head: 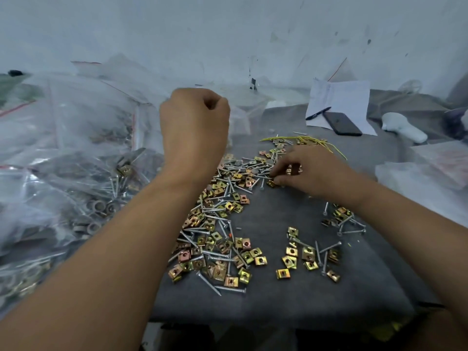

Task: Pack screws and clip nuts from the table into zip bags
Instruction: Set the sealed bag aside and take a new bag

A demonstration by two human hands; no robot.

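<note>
Far left — heap of filled zip bags [76, 153], clear film with red seal strips, screws, clip nuts and grey washers visible through it.

Left hand [195, 127] is raised above the counter [291, 295], fingers curled into a fist at the mouth of a clear zip bag [243, 115] hanging behind it; whether it pinches the bag's rim or holds parts inside the fist, I cannot tell.

Centre: loose pile of screws [222, 259] and clip nuts [243, 257] spread on the grey counter — screws silver and slender, nuts small folded squares, yellow-gold with a centre hole, some coppery.

Right hand [314, 171] is low at the pile's far edge, fingertips [277, 177] bent and pinching at small parts, apparently one clip nut.

Step judged: gathering a count for the open bag. Next move needs a secure pinch, then carry leftward to the bag mouth.
</note>
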